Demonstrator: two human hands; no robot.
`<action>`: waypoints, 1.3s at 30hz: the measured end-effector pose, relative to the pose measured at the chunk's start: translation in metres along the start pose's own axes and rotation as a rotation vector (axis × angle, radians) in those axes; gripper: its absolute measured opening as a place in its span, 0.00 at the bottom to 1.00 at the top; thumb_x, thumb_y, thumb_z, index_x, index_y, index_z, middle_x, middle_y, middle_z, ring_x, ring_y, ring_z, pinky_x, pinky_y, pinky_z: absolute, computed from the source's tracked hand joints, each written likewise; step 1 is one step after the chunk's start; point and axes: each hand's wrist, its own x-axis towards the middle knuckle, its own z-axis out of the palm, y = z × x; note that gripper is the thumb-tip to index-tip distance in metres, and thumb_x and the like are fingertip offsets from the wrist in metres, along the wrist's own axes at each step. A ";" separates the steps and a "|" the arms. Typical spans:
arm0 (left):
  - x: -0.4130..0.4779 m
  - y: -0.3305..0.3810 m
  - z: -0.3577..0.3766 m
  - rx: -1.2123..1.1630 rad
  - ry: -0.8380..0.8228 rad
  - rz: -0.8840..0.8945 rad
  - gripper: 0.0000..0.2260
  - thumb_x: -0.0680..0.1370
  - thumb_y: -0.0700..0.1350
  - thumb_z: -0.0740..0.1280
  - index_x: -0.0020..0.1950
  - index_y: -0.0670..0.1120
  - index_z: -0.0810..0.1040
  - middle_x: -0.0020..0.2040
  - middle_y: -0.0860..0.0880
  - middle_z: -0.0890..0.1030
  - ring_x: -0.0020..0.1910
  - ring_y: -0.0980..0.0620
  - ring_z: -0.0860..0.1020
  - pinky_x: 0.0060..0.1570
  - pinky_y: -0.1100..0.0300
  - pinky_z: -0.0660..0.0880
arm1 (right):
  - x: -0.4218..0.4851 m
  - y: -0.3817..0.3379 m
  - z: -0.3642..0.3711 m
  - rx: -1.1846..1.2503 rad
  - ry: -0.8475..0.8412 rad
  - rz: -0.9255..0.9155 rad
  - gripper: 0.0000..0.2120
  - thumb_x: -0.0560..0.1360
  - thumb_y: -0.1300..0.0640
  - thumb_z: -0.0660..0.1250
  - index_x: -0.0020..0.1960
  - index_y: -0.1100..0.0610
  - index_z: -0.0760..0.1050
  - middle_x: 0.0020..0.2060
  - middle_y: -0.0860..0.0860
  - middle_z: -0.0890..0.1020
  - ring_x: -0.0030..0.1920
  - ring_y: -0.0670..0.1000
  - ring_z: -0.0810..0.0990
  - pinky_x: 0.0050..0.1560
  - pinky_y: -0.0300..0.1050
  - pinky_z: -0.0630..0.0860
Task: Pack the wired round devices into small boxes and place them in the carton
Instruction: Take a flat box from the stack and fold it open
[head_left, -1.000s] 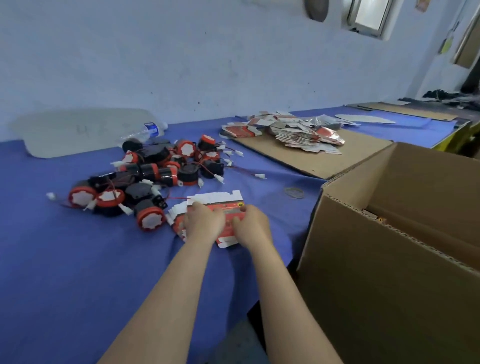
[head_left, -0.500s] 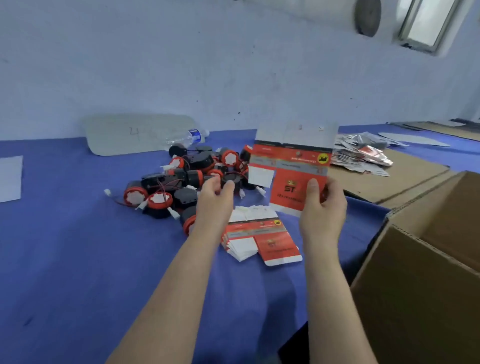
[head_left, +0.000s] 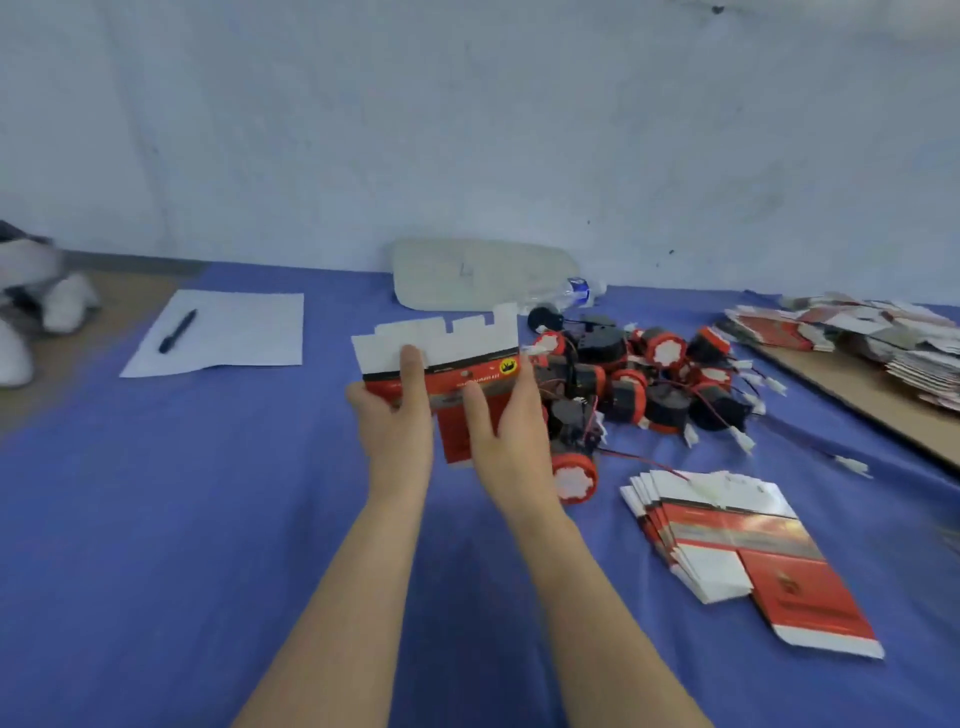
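Right now, in the head view, both hands hold one flat box (head_left: 457, 338) up off the blue table (head_left: 156, 519). The left hand (head_left: 397, 431) pinches its 9 o'clock edge, with the thumb laid up the printed face onto the white flaps. The right hand (head_left: 511, 441) pinches the 3 o'clock edge, thumb across the red panel. The box's long axis runs 9 to 3 between the two hands, with white flaps at 12 and one red panel hanging toward 6. It is not yet folded, so popping it into shape looks like the step in hand. The pile of round devices (head_left: 649, 384) lies on the table at 3 o'clock of the right hand, just beside it, so that hand has the shorter reach. A stack of flat boxes (head_left: 727, 545) sits at 4 o'clock. The carton is out of view.
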 end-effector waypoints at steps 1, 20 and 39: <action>0.004 -0.002 -0.007 -0.010 0.019 0.008 0.14 0.76 0.60 0.64 0.47 0.52 0.65 0.44 0.58 0.74 0.40 0.67 0.75 0.36 0.69 0.69 | -0.002 0.001 0.010 0.044 0.004 -0.025 0.24 0.79 0.52 0.62 0.72 0.57 0.62 0.65 0.50 0.73 0.65 0.43 0.71 0.66 0.38 0.67; -0.002 -0.036 -0.016 -0.045 -0.227 0.169 0.26 0.71 0.65 0.52 0.61 0.54 0.75 0.57 0.53 0.79 0.57 0.52 0.77 0.60 0.48 0.73 | -0.004 0.020 0.024 0.462 0.037 0.240 0.14 0.80 0.55 0.59 0.66 0.52 0.72 0.48 0.43 0.83 0.53 0.43 0.80 0.53 0.36 0.76; 0.005 -0.039 -0.024 0.139 -0.186 0.202 0.25 0.77 0.31 0.51 0.56 0.62 0.68 0.56 0.62 0.73 0.53 0.70 0.72 0.57 0.69 0.70 | -0.007 0.017 0.019 0.524 -0.300 0.296 0.21 0.83 0.46 0.51 0.74 0.47 0.62 0.73 0.44 0.65 0.72 0.41 0.62 0.66 0.33 0.62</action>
